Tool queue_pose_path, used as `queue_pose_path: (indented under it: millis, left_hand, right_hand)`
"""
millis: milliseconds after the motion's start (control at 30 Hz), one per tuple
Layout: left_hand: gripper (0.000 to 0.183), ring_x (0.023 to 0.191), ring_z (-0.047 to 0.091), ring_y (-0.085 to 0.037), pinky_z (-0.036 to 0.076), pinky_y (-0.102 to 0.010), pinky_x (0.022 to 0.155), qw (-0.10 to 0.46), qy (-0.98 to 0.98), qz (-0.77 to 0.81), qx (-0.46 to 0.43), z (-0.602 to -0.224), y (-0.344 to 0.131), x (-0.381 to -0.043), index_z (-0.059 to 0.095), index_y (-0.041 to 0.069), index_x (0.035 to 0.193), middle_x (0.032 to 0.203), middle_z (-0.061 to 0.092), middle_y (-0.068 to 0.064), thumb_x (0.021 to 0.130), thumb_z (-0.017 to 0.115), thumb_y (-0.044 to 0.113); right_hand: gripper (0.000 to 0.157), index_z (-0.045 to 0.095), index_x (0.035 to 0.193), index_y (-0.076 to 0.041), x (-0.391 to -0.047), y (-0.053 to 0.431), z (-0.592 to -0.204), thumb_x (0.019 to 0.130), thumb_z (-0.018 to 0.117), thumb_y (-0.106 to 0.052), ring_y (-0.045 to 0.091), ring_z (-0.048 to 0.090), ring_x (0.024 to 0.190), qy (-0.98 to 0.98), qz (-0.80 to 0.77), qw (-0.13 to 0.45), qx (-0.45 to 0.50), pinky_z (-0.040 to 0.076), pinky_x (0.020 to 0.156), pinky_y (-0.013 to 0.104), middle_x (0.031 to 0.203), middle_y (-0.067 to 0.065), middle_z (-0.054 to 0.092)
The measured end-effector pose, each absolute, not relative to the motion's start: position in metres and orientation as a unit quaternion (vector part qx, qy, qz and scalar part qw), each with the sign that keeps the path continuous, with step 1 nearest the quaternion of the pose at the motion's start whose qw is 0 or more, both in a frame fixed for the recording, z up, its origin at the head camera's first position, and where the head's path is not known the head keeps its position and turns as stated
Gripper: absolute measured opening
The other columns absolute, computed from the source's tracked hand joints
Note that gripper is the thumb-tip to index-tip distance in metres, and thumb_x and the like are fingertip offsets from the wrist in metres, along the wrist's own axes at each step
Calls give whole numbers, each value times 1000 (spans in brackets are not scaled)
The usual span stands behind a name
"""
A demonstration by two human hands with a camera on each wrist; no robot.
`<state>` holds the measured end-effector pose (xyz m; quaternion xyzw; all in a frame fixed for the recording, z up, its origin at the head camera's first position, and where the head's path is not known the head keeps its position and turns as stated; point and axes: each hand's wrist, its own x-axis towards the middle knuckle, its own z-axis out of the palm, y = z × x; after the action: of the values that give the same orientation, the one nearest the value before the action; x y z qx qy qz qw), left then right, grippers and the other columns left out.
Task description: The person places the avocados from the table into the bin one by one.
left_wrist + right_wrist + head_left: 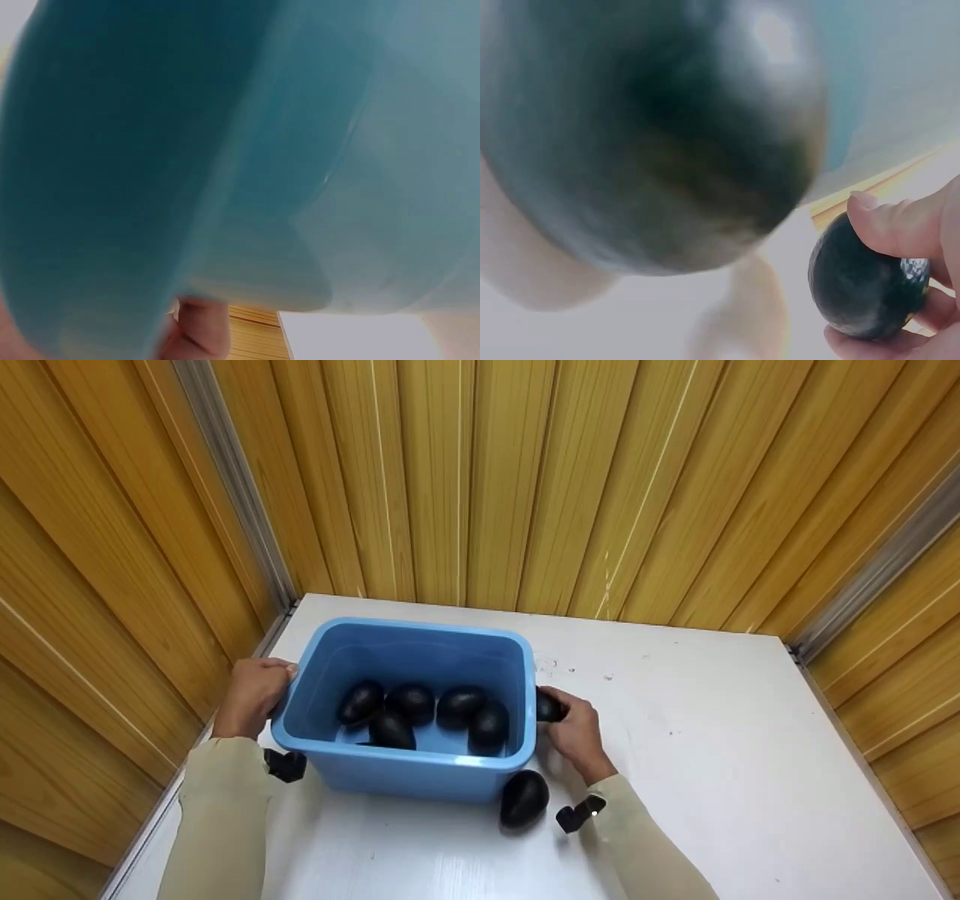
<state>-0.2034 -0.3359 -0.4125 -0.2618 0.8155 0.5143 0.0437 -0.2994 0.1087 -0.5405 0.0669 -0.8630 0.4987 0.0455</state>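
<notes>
My left hand (251, 694) grips the left end of a blue plastic bin (420, 649) at its rim. In the left wrist view the bin's wall fills most of the picture, and a bent finger (201, 328) shows below the rim. By the bin's right side, my right hand (579, 729) holds a dark avocado (862, 289) between thumb and fingers. A second avocado (523, 801) lies on the white table near the bin's front right corner, large and close in the right wrist view. Several more avocados (411, 703) lie on the bin's floor; the front wall partly hides some.
The white table (720, 750) extends to the right of the bin, with a few small specks behind my right hand. Yellow wood-patterned panels (510, 487) enclose the back and both sides, joined by grey metal strips at the corners.
</notes>
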Motion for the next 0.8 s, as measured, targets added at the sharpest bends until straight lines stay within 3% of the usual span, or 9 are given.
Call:
queue_pose_path:
  millis: [133, 333, 467, 600, 800]
  left_hand:
    - [46, 105, 63, -30, 61, -36, 88, 43, 818, 511, -260, -412, -336, -203, 63, 0, 141, 129, 66, -21, 107, 46, 26]
    - [47, 111, 62, -33, 58, -50, 104, 47, 814, 517, -261, -412, -336, -201, 60, -1, 144, 140, 61, -25, 108, 45, 26]
    - [47, 113, 62, -35, 57, -54, 106, 53, 812, 518, -264, -411, -337, -202, 60, 0, 145, 142, 60, -26, 108, 44, 26]
    - [48, 114, 62, -35, 56, -55, 107, 58, 810, 519, -266, -411, -337, -202, 59, 0, 145, 142, 60, -26, 108, 44, 27]
    - [48, 113, 62, -35, 56, -54, 107, 56, 809, 521, -267, -411, -338, -202, 59, 0, 145, 141, 60, -25, 108, 44, 26]
  right_hand:
    - [66, 71, 134, -10, -294, 112, -524, 72, 82, 6, 34, 61, 132, -851, 521, 36, 55, 44, 117, 52, 137, 15, 71]
    - [69, 69, 138, -11, -287, 119, -492, 73, 87, 3, 35, 59, 135, -836, 544, 39, 57, 44, 117, 52, 144, 16, 66]
    - [70, 67, 140, -10, -282, 123, -469, 75, 88, 4, 35, 60, 130, -824, 561, 45, 68, 47, 113, 50, 145, 17, 65]
    - [71, 65, 143, -10, -275, 126, -446, 77, 87, 3, 34, 61, 128, -806, 585, 39, 81, 54, 108, 41, 148, 17, 62]
    - [72, 65, 142, -8, -265, 121, -417, 75, 87, 7, 33, 64, 124, -774, 618, 40, 129, 61, 89, 22, 145, 18, 64]
